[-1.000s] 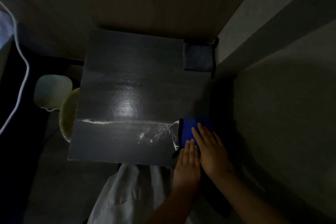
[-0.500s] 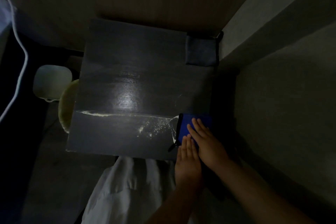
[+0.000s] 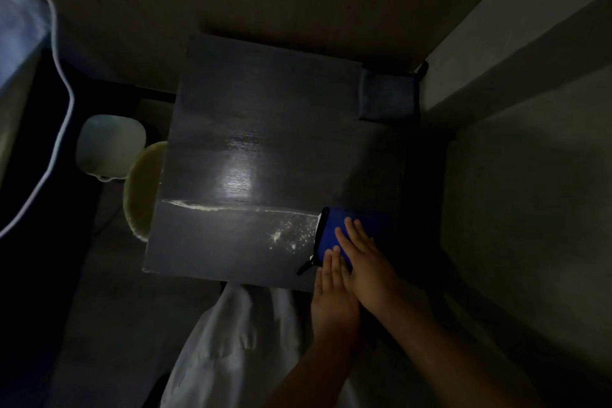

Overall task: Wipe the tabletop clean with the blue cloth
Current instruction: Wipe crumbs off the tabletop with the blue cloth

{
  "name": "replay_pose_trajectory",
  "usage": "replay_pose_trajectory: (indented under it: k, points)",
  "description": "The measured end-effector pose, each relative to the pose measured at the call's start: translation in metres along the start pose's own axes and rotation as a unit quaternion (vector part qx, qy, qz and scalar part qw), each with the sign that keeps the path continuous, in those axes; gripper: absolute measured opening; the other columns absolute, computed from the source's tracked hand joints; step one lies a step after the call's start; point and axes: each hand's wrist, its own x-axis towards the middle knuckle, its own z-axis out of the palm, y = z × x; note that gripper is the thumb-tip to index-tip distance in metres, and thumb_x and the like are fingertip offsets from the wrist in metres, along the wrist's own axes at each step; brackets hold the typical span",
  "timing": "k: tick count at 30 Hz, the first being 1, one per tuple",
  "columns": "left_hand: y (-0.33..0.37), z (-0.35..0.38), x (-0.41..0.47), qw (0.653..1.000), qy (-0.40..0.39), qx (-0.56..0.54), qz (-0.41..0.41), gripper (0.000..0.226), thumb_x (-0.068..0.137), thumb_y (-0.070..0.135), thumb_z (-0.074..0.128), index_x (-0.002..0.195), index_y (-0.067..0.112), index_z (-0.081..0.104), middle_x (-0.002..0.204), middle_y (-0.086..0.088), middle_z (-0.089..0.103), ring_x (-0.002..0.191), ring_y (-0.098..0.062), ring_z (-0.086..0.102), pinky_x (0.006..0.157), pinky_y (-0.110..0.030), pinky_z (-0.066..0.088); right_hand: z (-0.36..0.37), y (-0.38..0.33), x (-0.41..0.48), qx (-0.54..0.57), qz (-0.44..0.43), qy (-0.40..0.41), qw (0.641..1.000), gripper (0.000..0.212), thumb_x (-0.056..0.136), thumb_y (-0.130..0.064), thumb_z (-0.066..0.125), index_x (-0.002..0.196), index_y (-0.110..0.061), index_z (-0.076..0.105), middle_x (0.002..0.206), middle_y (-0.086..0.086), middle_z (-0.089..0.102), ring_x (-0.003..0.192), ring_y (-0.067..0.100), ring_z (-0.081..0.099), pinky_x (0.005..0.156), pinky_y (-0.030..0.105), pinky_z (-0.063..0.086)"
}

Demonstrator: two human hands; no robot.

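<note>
You've got open dark tabletop (image 3: 251, 103) running left, a folded dark-blue cloth (image 3: 388, 94) in its far-right corner, grey wall (image 3: 516, 53) close alongside.

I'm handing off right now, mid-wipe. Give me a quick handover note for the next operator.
Left hand: flat, fingertips at the near edge of the blue cloth.
Right hand: flat, pressing on the cloth, partly over the left.
The cloth sits at the near right corner of the tabletop.
Done: the far half looks powder-free, though the light is dim.
Left: the white powder line across the middle and the specks left of the cloth.
A darker folded cloth lies at the far right corner.
</note>
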Motion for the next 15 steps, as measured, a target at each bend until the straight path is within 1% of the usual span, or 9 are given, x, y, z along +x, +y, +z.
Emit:
replay_pose_trajectory:
  k: [1, 3, 4, 6, 7, 9, 11, 12, 15]
  points:
    - [-0.003, -0.005, -0.002, 1.000, -0.018, 0.000, -0.010, 0.079, 0.099, 0.041, 0.032, 0.135, 0.005, -0.028, 0.147, -0.011, -0.035, 0.139, -0.024, -0.029, 0.116, -0.037, -0.012, 0.002, -0.005, 0.001, -0.003, 0.001, 0.007, 1.000, 0.061, 0.103, -0.023, 0.034, 0.154, -0.027, -0.001, 0.148, -0.010, -0.029, 0.136, 0.008, -0.027, 0.118, 0.029, -0.010]
    - [-0.012, -0.009, -0.005, 1.000, -0.001, -0.001, -0.014, 0.080, 0.098, 0.042, 0.033, 0.139, 0.004, -0.024, 0.147, -0.013, -0.033, 0.139, -0.024, -0.028, 0.116, -0.037, -0.010, 0.005, -0.016, 0.003, -0.008, -0.002, 0.023, 1.000, 0.062, 0.103, -0.023, 0.034, 0.153, -0.028, -0.002, 0.154, -0.009, -0.025, 0.136, 0.007, -0.028, 0.112, 0.026, -0.015]
    - [-0.016, -0.015, -0.008, 1.000, 0.018, -0.014, -0.014, 0.078, 0.097, 0.041, 0.034, 0.144, 0.003, -0.015, 0.150, -0.014, -0.025, 0.142, -0.026, -0.020, 0.117, -0.038, -0.005, 0.007, -0.023, 0.003, -0.008, -0.006, 0.027, 1.000, 0.062, 0.103, -0.023, 0.034, 0.153, -0.028, -0.003, 0.155, -0.010, -0.025, 0.136, 0.006, -0.027, 0.110, 0.026, -0.016]
    - [-0.024, -0.028, -0.011, 0.997, 0.072, -0.017, -0.020, 0.071, 0.090, 0.039, 0.037, 0.148, 0.000, 0.021, 0.154, -0.017, 0.005, 0.145, -0.028, 0.013, 0.115, -0.039, 0.015, 0.007, -0.039, 0.005, -0.010, -0.010, 0.028, 1.000, 0.063, 0.102, -0.022, 0.034, 0.153, -0.027, -0.004, 0.151, -0.009, -0.028, 0.136, 0.008, -0.028, 0.109, 0.028, -0.016]
    - [-0.029, -0.030, -0.011, 0.997, 0.078, -0.003, -0.019, 0.070, 0.090, 0.039, 0.036, 0.147, 0.000, 0.025, 0.154, -0.017, 0.009, 0.145, -0.028, 0.016, 0.113, -0.039, 0.016, 0.007, -0.046, 0.005, -0.017, -0.011, 0.027, 0.999, 0.064, 0.102, -0.022, 0.034, 0.152, -0.027, -0.005, 0.151, -0.008, -0.028, 0.135, 0.009, -0.029, 0.109, 0.029, -0.016]
    - [-0.040, -0.034, -0.014, 0.997, 0.066, 0.039, -0.024, 0.072, 0.090, 0.040, 0.040, 0.148, 0.002, 0.023, 0.156, -0.016, 0.009, 0.145, -0.026, 0.014, 0.113, -0.038, 0.012, 0.005, -0.060, 0.007, -0.024, -0.011, 0.026, 0.999, 0.064, 0.102, -0.023, 0.035, 0.153, -0.026, -0.005, 0.154, -0.005, -0.026, 0.134, 0.009, -0.029, 0.109, 0.030, -0.015]
    - [-0.054, -0.033, -0.014, 0.998, 0.052, 0.019, -0.032, 0.073, 0.077, 0.045, 0.050, 0.136, 0.003, 0.048, 0.146, -0.015, 0.041, 0.134, -0.024, 0.042, 0.106, -0.038, 0.031, 0.004, -0.072, 0.010, -0.011, -0.013, 0.020, 1.000, 0.064, 0.102, -0.023, 0.035, 0.153, -0.025, -0.003, 0.157, -0.005, -0.023, 0.134, 0.008, -0.028, 0.110, 0.028, -0.013]
    - [-0.060, -0.031, -0.014, 0.999, 0.017, 0.022, -0.028, 0.072, 0.073, 0.047, 0.048, 0.130, 0.004, 0.054, 0.140, -0.014, 0.050, 0.129, -0.023, 0.049, 0.102, -0.037, 0.037, 0.004, -0.077, 0.012, -0.007, -0.013, 0.017, 1.000, 0.064, 0.102, -0.023, 0.035, 0.153, -0.025, -0.003, 0.157, -0.005, -0.023, 0.134, 0.008, -0.027, 0.110, 0.028, -0.013]
    - [-0.073, -0.036, -0.018, 0.999, 0.025, 0.020, -0.020, 0.072, 0.071, 0.045, 0.039, 0.125, 0.003, 0.060, 0.134, -0.014, 0.057, 0.123, -0.024, 0.056, 0.100, -0.038, 0.041, 0.005, -0.090, 0.015, 0.003, -0.013, 0.012, 1.000, 0.062, 0.103, -0.023, 0.033, 0.154, -0.025, -0.003, 0.159, -0.004, -0.020, 0.137, 0.007, -0.025, 0.110, 0.027, -0.013]
